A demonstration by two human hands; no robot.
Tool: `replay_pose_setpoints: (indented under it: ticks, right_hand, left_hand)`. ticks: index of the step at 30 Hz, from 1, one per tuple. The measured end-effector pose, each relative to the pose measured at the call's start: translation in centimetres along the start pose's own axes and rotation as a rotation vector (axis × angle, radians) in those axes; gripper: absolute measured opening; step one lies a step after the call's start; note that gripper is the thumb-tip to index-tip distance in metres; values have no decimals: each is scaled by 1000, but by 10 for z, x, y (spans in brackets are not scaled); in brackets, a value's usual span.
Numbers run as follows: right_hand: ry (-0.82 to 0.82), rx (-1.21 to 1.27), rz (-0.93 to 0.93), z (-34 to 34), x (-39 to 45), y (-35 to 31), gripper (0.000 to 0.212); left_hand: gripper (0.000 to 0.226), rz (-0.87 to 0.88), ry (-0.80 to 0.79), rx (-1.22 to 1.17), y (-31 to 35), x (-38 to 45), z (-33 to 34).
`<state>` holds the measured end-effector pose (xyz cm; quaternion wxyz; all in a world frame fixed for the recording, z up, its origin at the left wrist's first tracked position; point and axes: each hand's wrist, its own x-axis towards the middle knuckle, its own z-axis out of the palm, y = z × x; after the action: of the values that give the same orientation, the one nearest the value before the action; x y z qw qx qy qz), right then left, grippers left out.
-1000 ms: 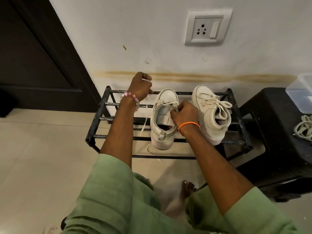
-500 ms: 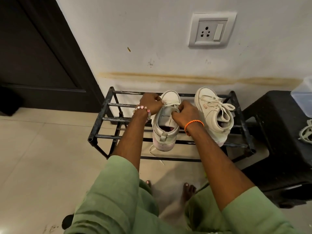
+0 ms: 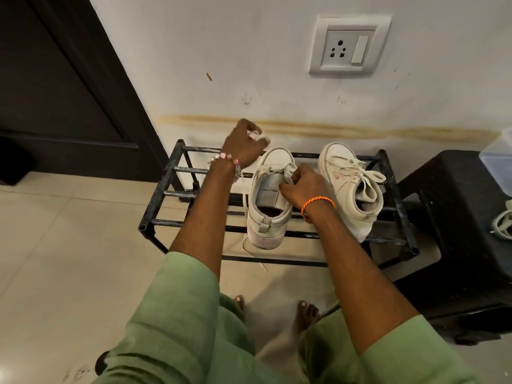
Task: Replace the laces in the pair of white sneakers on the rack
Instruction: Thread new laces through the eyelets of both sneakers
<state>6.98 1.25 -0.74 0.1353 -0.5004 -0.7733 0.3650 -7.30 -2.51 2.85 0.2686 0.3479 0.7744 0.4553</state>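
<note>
Two white sneakers stand on a black metal rack (image 3: 160,189). The left sneaker (image 3: 273,214) has a loosened white lace (image 3: 245,206) that hangs down its left side through the rack. My left hand (image 3: 243,146) is raised above and left of that sneaker's toe and pinches a stretch of the lace. My right hand (image 3: 300,185) grips the right edge of the left sneaker at its eyelets. The right sneaker (image 3: 347,189) stays laced, with a tied bow on top.
A dark plastic stool (image 3: 454,231) stands right of the rack, with a clear box (image 3: 498,159) and a bundle of white laces (image 3: 502,220) on it. A dark door (image 3: 55,87) is at the left, a wall socket (image 3: 349,45) above. My bare feet (image 3: 304,317) are on the tiled floor.
My left hand went down to the left sneaker's eyelets, then rose up and away to the left, drawing the lace out. My right hand stayed on the sneaker.
</note>
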Motion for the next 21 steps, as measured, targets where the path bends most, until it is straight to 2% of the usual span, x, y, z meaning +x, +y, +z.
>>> replay_pose_setpoints:
  ticks: [2, 4, 11, 17, 19, 21]
  right_hand:
    - [-6, 7, 3, -1, 0, 0, 19]
    - [-17, 21, 5, -2, -1, -1, 20]
    - [-65, 31, 3, -6, 0, -3, 20]
    - [-88, 12, 10, -6, 2, -4, 20]
    - [-96, 11, 17, -7, 3, -4, 19]
    - [-102, 13, 22, -6, 3, -3, 18]
  left_hand:
    - [18, 28, -80, 310, -17, -3, 8]
    - [18, 47, -83, 391, -25, -7, 14]
    - [16, 54, -50, 367, -38, -7, 14]
    - [17, 69, -30, 436, -44, -2, 16]
    - [16, 75, -39, 388, -41, -2, 16]
    - [15, 74, -49, 237, -31, -1, 10]
